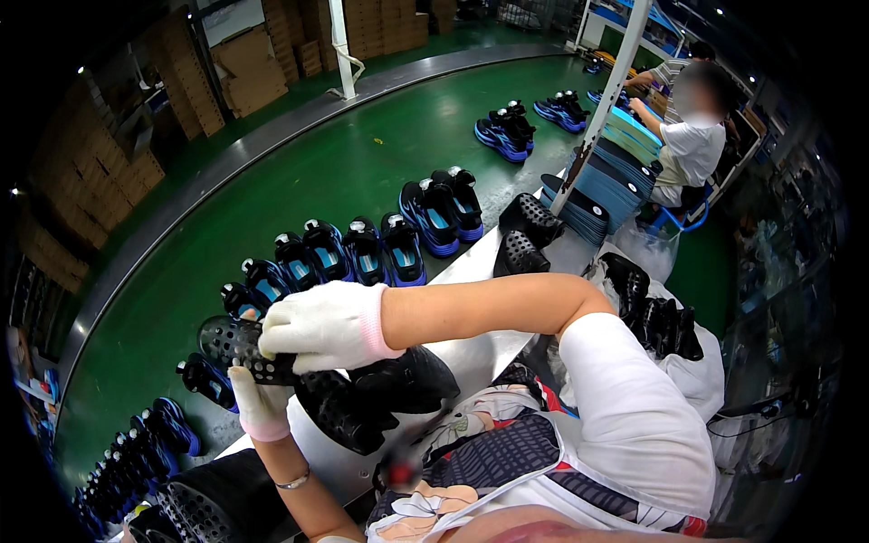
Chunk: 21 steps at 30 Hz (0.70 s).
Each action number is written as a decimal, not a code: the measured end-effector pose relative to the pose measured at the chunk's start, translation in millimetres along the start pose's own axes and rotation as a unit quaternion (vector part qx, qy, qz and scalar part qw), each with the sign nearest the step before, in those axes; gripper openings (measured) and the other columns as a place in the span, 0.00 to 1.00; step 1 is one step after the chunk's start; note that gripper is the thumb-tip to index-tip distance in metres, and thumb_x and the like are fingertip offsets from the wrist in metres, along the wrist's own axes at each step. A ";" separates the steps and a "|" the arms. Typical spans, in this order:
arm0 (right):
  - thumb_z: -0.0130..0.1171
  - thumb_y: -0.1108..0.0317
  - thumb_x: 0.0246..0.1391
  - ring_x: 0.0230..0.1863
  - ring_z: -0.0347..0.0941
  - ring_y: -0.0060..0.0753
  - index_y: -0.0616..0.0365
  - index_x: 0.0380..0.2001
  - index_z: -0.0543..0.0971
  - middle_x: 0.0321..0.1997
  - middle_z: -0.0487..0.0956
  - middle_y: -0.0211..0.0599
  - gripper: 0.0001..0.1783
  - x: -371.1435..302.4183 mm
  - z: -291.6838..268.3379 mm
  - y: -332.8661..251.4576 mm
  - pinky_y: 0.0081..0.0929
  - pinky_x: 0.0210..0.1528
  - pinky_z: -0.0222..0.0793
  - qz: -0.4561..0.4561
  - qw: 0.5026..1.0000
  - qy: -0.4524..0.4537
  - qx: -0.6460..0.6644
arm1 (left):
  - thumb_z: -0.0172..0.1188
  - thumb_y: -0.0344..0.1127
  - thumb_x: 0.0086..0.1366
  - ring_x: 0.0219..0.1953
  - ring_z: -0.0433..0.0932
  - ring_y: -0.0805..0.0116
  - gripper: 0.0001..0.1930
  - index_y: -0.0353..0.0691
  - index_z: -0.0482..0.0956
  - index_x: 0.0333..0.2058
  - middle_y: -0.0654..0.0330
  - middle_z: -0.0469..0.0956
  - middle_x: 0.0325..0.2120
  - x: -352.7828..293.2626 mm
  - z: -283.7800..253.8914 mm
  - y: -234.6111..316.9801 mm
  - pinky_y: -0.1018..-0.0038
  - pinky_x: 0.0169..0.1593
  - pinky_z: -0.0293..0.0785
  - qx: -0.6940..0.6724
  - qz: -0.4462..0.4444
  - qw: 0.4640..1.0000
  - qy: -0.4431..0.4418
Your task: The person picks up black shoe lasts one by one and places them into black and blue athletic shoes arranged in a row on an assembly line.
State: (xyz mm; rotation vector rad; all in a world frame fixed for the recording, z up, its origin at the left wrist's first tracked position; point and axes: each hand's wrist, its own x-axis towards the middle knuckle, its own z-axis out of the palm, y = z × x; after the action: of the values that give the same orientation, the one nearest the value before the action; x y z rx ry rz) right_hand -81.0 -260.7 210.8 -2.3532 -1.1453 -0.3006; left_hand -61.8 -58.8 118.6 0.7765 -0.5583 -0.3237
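The right hand (317,328), gloved in white fabric, gripped a black, perforated, rounded shoe-shaped piece (226,338) from above; the left hand (259,398) (likewise gloved) held its near side. The piece was beside black-and-blue sneakers (329,252) on the glossy green belt (272,195).

Two gloved hands (258,401) (317,326) hold one perforated black form (224,338); two similar forms (520,255) lie beyond the right forearm (471,309). Two co-workers (697,140) appear, and one bracelet (294,481). Black-and-blue sneakers (364,256) number six in the central row, two just beyond; those at lower left overlap too closely for counting.
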 end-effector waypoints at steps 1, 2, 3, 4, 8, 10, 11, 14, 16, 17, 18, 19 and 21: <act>0.60 0.61 0.49 0.41 0.76 0.48 0.57 0.44 0.74 0.42 0.75 0.44 0.19 4.1 2.5 -1.3 0.38 0.43 0.74 0.040 0.999 -0.018 0.008 | 0.50 0.60 0.67 0.61 0.65 0.62 0.39 0.35 0.55 0.64 0.55 0.63 0.61 -3.6 -5.2 0.6 0.64 0.63 0.61 0.024 0.014 0.999 0.016; 0.60 0.59 0.48 0.41 0.76 0.48 0.57 0.44 0.74 0.42 0.75 0.45 0.21 8.4 3.6 -3.6 0.39 0.43 0.74 0.079 0.996 -0.037 0.015 | 0.50 0.58 0.68 0.60 0.66 0.62 0.37 0.36 0.56 0.64 0.56 0.65 0.60 -6.1 -8.9 1.3 0.65 0.63 0.62 0.048 0.027 0.998 0.032; 0.61 0.58 0.48 0.41 0.76 0.49 0.57 0.45 0.74 0.43 0.75 0.46 0.22 11.5 5.4 -4.4 0.39 0.43 0.74 0.120 0.991 -0.055 0.022 | 0.50 0.57 0.68 0.59 0.68 0.63 0.36 0.36 0.57 0.64 0.56 0.66 0.58 -7.7 -12.2 0.2 0.65 0.62 0.62 0.070 0.040 0.996 0.047; 0.61 0.54 0.47 0.41 0.76 0.49 0.58 0.44 0.74 0.41 0.75 0.47 0.24 15.3 10.9 -1.0 0.40 0.42 0.74 0.145 0.987 -0.065 0.026 | 0.50 0.54 0.69 0.56 0.70 0.65 0.33 0.36 0.58 0.63 0.57 0.69 0.55 -6.6 -17.1 -5.6 0.66 0.61 0.64 0.048 0.065 0.994 0.074; 0.58 0.49 0.50 0.36 0.78 0.50 0.61 0.39 0.75 0.37 0.77 0.47 0.24 29.8 23.9 1.1 0.41 0.38 0.75 0.175 0.981 -0.070 -0.047 | 0.51 0.50 0.70 0.53 0.71 0.67 0.29 0.35 0.61 0.60 0.57 0.70 0.52 -5.6 -23.6 -12.5 0.67 0.58 0.67 0.098 0.113 0.982 0.120; 0.57 0.48 0.50 0.36 0.78 0.49 0.61 0.38 0.75 0.36 0.77 0.48 0.25 39.5 25.1 3.3 0.41 0.37 0.75 0.194 0.973 -0.119 -0.046 | 0.50 0.47 0.71 0.51 0.71 0.67 0.26 0.34 0.61 0.59 0.57 0.70 0.51 -6.7 -23.6 -13.3 0.68 0.58 0.67 0.106 0.140 0.972 0.159; 0.57 0.48 0.51 0.35 0.78 0.49 0.62 0.37 0.75 0.36 0.77 0.48 0.25 43.9 26.5 4.7 0.40 0.37 0.75 0.204 0.967 -0.144 -0.046 | 0.50 0.46 0.71 0.51 0.71 0.67 0.25 0.34 0.62 0.58 0.57 0.71 0.50 -7.4 -24.4 -13.6 0.68 0.57 0.67 0.111 0.153 0.966 0.178; 0.56 0.46 0.51 0.34 0.79 0.47 0.62 0.32 0.76 0.33 0.78 0.46 0.25 53.3 28.0 5.7 0.39 0.35 0.75 0.174 0.970 -0.158 -0.068 | 0.48 0.43 0.72 0.51 0.72 0.68 0.22 0.34 0.62 0.58 0.58 0.72 0.49 -9.5 -38.6 -13.6 0.69 0.57 0.68 0.091 0.157 0.969 0.170; 0.56 0.46 0.50 0.32 0.79 0.47 0.62 0.28 0.77 0.29 0.78 0.45 0.25 57.9 34.0 6.2 0.39 0.32 0.75 0.155 0.973 -0.152 -0.083 | 0.47 0.43 0.73 0.52 0.71 0.68 0.22 0.34 0.63 0.58 0.58 0.72 0.51 -10.5 -44.7 -13.6 0.69 0.58 0.68 0.064 0.149 0.973 0.161; 0.56 0.47 0.50 0.31 0.79 0.47 0.63 0.27 0.77 0.28 0.78 0.46 0.25 60.6 37.1 8.3 0.40 0.31 0.75 0.153 0.973 -0.153 -0.082 | 0.47 0.43 0.73 0.53 0.71 0.68 0.22 0.34 0.64 0.58 0.58 0.72 0.51 -8.7 -45.1 -13.5 0.69 0.58 0.68 0.044 0.142 0.976 0.159; 0.56 0.47 0.50 0.30 0.79 0.48 0.63 0.27 0.77 0.27 0.78 0.46 0.24 64.8 40.3 9.1 0.40 0.31 0.75 0.150 0.974 -0.153 -0.078 | 0.47 0.43 0.73 0.53 0.71 0.68 0.21 0.34 0.64 0.57 0.58 0.72 0.52 -9.3 -46.4 -11.2 0.69 0.58 0.68 0.026 0.136 0.978 0.158; 0.56 0.48 0.50 0.29 0.79 0.48 0.63 0.26 0.77 0.27 0.79 0.46 0.24 68.2 42.0 10.0 0.40 0.30 0.74 0.146 0.975 -0.152 -0.075 | 0.46 0.43 0.73 0.54 0.71 0.67 0.21 0.34 0.65 0.57 0.58 0.72 0.52 -10.4 -53.3 -10.3 0.68 0.58 0.68 0.006 0.123 0.981 0.149; 0.54 0.48 0.50 0.28 0.79 0.49 0.64 0.26 0.78 0.25 0.79 0.47 0.24 73.7 40.2 13.2 0.40 0.30 0.74 0.159 0.966 -0.188 -0.075 | 0.46 0.43 0.73 0.54 0.71 0.67 0.21 0.34 0.66 0.57 0.58 0.72 0.53 -10.0 -68.5 -11.2 0.68 0.58 0.68 -0.039 0.094 0.987 0.128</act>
State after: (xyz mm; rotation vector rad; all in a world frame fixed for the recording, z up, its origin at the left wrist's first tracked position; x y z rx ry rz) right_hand -25.6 -196.8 201.8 -2.7584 -0.9032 0.1881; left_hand -30.7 -22.7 67.1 0.6713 -0.3711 -0.0696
